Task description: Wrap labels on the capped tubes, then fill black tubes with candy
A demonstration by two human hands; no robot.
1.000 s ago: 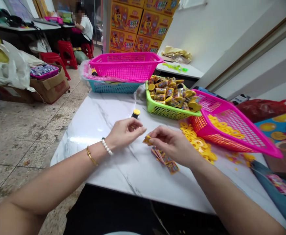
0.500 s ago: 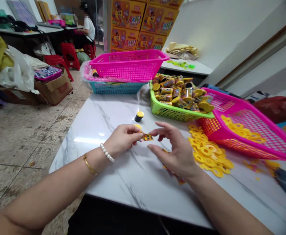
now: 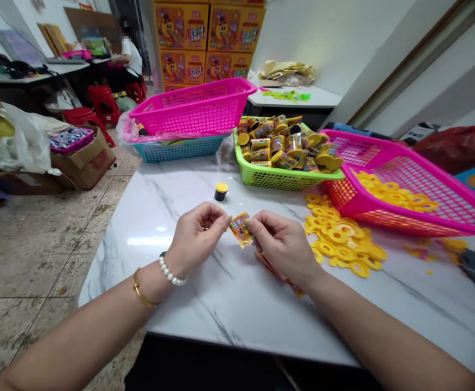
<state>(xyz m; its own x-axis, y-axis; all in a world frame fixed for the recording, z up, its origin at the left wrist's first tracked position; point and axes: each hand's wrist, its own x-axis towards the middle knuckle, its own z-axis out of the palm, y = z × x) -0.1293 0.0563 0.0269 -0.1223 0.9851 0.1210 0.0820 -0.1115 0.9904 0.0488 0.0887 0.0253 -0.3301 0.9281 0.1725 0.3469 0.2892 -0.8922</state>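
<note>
Between my two hands is a small, colourful printed label [image 3: 241, 230], tilted, its printed face toward me. My left hand [image 3: 196, 233] pinches its left edge between thumb and forefinger. On the opposite edge, my right hand [image 3: 284, 244] has thumb and fingers closed. More printed labels [image 3: 278, 271] lie on the table, partly hidden under my right hand. Just beyond my hands stands a small black cup with a yellow lid [image 3: 221, 191], upright. To the right of my right hand is a heap of yellow rings [image 3: 343, 241].
A green basket [image 3: 290, 178] full of label-wrapped cups stands behind. At right, a pink basket [image 3: 420, 163] holds more yellow rings. Another pink basket [image 3: 196, 111] sits on a blue one [image 3: 180, 151]. A person [image 3: 131, 57] sits far left, near stacked orange cartons [image 3: 184, 38].
My right hand, apart from the label with spread fingers before, has closed on its right edge. The label has turned upward to show its face. The camera view has shifted slightly.
</note>
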